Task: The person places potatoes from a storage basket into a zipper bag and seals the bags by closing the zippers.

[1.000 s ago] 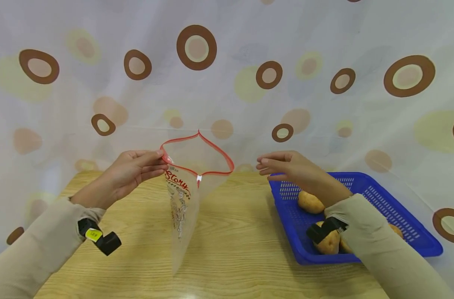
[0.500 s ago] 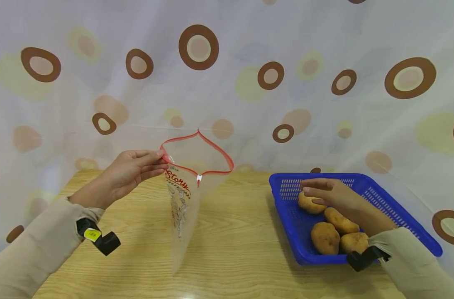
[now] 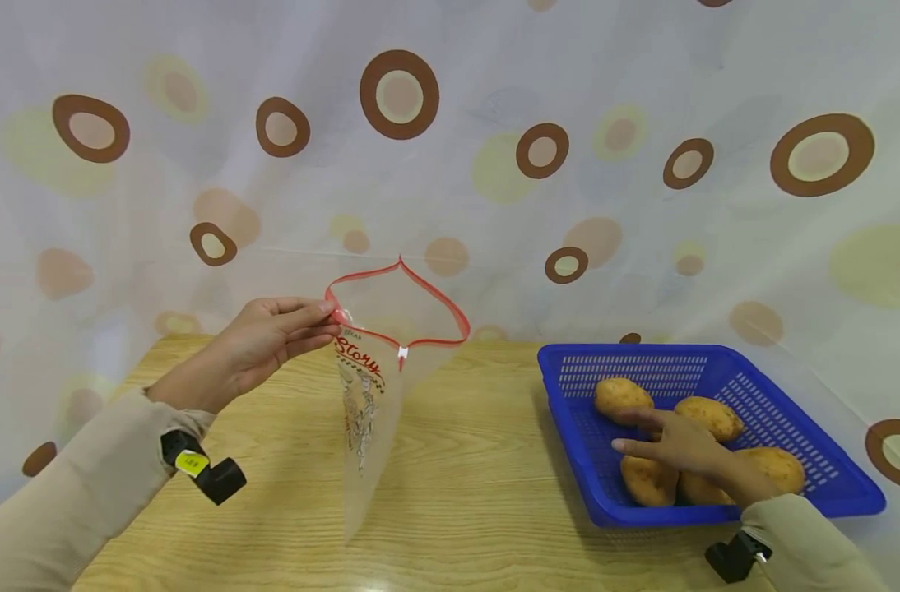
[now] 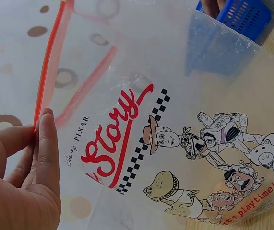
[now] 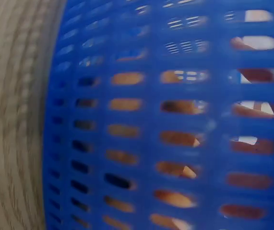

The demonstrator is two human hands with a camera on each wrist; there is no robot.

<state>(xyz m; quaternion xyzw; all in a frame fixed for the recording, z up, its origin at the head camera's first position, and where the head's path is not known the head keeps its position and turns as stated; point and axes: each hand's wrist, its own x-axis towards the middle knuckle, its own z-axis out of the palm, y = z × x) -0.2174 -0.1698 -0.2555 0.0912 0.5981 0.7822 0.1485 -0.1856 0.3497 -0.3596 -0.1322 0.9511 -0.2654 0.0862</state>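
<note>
My left hand [image 3: 261,345] pinches the red zip edge of a clear printed zip bag [image 3: 368,395], which hangs upright over the wooden table with its mouth spread wide. The left wrist view shows the same bag [image 4: 175,143] close up, with my thumb and fingers [image 4: 43,143] on its rim. My right hand [image 3: 672,448] reaches into the blue basket [image 3: 790,386] with fingers stretched out over several potatoes [image 3: 646,481]. It holds nothing. The right wrist view shows only the blurred basket wall [image 5: 165,120].
The wooden table [image 3: 480,460] runs between the bag and the basket. A patterned curtain with brown rings [image 3: 494,164] hangs right behind the table. The basket stands at the table's right edge.
My right hand has come back from near the bag's mouth, swung right and dropped into the basket onto the potatoes. The left hand and bag have stayed still.
</note>
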